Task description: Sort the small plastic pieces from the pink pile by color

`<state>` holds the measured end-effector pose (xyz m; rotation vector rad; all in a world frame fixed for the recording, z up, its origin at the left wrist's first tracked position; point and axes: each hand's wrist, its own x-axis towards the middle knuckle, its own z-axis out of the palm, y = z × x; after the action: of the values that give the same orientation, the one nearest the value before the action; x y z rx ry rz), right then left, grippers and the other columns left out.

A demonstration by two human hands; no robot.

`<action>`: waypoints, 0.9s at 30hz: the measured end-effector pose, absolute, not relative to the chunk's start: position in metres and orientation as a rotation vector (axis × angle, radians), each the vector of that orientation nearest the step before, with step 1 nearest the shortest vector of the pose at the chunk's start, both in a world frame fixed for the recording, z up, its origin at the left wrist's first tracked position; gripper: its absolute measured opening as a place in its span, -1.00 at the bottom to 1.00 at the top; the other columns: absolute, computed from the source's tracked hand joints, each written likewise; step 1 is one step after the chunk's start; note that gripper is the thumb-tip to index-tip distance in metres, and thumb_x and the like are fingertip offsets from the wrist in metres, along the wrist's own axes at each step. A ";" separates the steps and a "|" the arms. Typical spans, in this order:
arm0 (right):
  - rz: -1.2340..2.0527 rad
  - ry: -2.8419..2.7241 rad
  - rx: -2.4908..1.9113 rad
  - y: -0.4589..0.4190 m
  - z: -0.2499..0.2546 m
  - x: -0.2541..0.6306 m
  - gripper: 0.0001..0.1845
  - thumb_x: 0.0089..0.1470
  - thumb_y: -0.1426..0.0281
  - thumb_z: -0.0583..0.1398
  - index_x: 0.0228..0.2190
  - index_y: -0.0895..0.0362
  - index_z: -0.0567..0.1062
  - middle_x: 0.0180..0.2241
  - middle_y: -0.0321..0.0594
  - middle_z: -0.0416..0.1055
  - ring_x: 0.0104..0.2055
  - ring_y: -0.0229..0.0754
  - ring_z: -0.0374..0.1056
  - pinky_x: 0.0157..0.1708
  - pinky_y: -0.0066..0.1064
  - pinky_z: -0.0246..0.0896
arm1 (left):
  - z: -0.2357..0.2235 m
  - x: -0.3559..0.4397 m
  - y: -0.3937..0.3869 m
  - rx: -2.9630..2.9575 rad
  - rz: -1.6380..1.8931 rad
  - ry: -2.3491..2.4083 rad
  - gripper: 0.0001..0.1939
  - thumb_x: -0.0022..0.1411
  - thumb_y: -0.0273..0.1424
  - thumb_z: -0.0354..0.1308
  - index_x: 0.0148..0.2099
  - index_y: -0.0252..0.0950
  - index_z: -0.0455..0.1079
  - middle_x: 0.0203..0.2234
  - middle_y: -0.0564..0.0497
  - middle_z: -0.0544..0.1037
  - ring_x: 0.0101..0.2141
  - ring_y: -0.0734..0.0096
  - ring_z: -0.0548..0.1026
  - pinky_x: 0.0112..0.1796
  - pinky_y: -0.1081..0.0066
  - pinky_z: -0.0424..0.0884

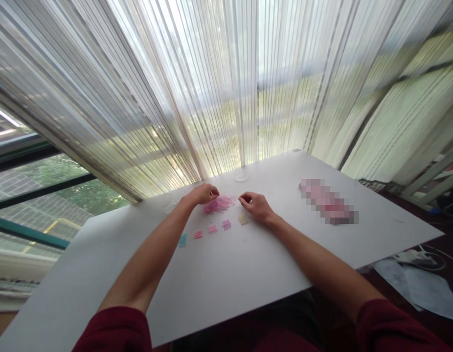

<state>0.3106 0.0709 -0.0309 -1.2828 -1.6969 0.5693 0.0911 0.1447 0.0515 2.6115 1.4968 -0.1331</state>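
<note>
A loose heap of thin pink and purple strips (218, 205) lies on the white table. My left hand (204, 194) is at its left edge with the fingers pinched together; what they hold, if anything, is too small to make out. To the right of the heap, my right hand (256, 206) is pinched too, and its contents are unclear. Small sorted groups lie in a row nearer to me: teal (182, 240), red-pink (198, 234), light pink (212, 229) and purple pieces (226, 225), plus pale yellow pieces (243, 219) just left of my right wrist.
Behind the heap sits a clear round dish (241, 177), with another clear object (166, 201) beyond my left forearm. A pixelated pink item (324, 199) rests on the right of the table (226, 288). Sheer curtains (219, 88) hang along the far edge.
</note>
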 end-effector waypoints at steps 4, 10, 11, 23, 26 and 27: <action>0.563 -1.701 -1.289 0.071 -0.030 0.311 -0.83 0.07 0.38 0.18 -0.40 0.13 0.58 -0.45 -0.27 0.53 -0.41 -0.26 0.40 -0.34 -0.47 0.26 | 0.057 0.086 0.147 2.621 -0.046 1.491 -0.75 0.18 -0.31 0.11 -0.17 -0.23 0.57 -0.30 0.02 0.64 -0.30 0.39 0.54 -0.30 0.53 0.40; 0.558 -1.700 -1.285 0.071 -0.031 0.311 -0.83 0.07 0.37 0.18 -0.40 0.12 0.58 -0.46 -0.27 0.53 -0.41 -0.25 0.40 -0.34 -0.45 0.27 | 0.063 0.085 0.144 2.613 0.019 1.466 -0.73 0.16 -0.28 0.11 -0.20 -0.25 0.59 -0.33 0.02 0.64 -0.32 0.37 0.54 -0.30 0.51 0.41; 0.557 -1.701 -1.285 0.071 -0.031 0.311 -0.83 0.07 0.37 0.18 -0.40 0.13 0.58 -0.46 -0.27 0.53 -0.41 -0.25 0.40 -0.34 -0.45 0.27 | 0.064 0.085 0.142 2.611 0.020 1.460 -0.73 0.16 -0.28 0.12 -0.20 -0.25 0.59 -0.33 0.02 0.64 -0.32 0.37 0.55 -0.31 0.51 0.41; 0.558 -1.708 -1.297 0.071 -0.031 0.311 -0.84 0.07 0.38 0.18 -0.39 0.13 0.58 -0.44 -0.26 0.54 -0.40 -0.25 0.41 -0.33 -0.46 0.26 | 0.068 0.092 0.136 2.560 -0.160 1.426 -0.72 0.06 -0.44 0.17 -0.15 -0.22 0.58 -0.31 0.05 0.65 -0.33 0.41 0.56 -0.33 0.56 0.41; 0.557 -1.711 -1.295 0.071 -0.031 0.311 -0.84 0.07 0.38 0.18 -0.39 0.14 0.58 -0.45 -0.27 0.53 -0.41 -0.26 0.40 -0.34 -0.46 0.26 | 0.069 0.087 0.139 2.554 -0.180 1.440 -0.71 0.04 -0.44 0.19 -0.15 -0.23 0.58 -0.31 0.05 0.65 -0.32 0.41 0.56 -0.35 0.57 0.40; 0.557 -1.710 -1.292 0.071 -0.031 0.311 -0.83 0.08 0.37 0.18 -0.39 0.14 0.58 -0.46 -0.27 0.53 -0.41 -0.26 0.40 -0.34 -0.46 0.26 | 0.070 0.085 0.140 2.554 -0.174 1.447 -0.72 0.05 -0.42 0.20 -0.15 -0.24 0.58 -0.31 0.04 0.65 -0.32 0.40 0.56 -0.35 0.57 0.40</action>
<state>0.3112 0.0708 -0.0309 -1.2924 -1.7103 0.5568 0.0854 0.1395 0.0696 2.5543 1.4473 -0.1737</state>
